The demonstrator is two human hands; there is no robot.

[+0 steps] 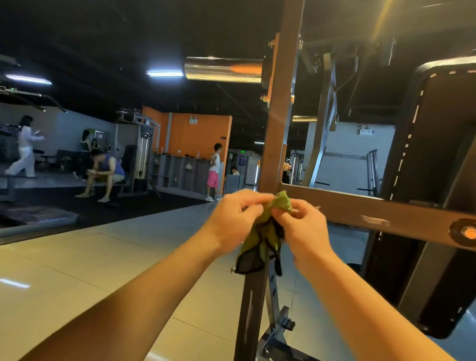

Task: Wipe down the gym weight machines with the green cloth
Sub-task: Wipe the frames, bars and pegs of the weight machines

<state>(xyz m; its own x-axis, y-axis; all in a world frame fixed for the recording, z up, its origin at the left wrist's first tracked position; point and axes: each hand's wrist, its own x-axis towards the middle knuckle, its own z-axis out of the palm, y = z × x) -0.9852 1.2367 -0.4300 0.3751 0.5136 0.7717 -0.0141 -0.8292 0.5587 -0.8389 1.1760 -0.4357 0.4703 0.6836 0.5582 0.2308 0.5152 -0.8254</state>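
Note:
The green cloth (pixel 266 234) with dark trim hangs bunched between both hands, in front of the brown upright post (pixel 277 132) of a weight machine. My left hand (pixel 235 217) pinches the cloth's top from the left. From the right, my right hand (pixel 303 229) pinches the same top edge. A brown crossbar (pixel 371 218) runs right from the post, just behind my right hand. A chrome bar sleeve (pixel 223 69) sticks out left of the post, above head height.
A black padded panel (pixel 444 181) of the machine fills the right side. The machine's grey base frame (pixel 276 353) lies at floor level below my hands. Tiled floor (pixel 78 281) stretches left. Several people and other machines (pixel 136 148) stand far back left.

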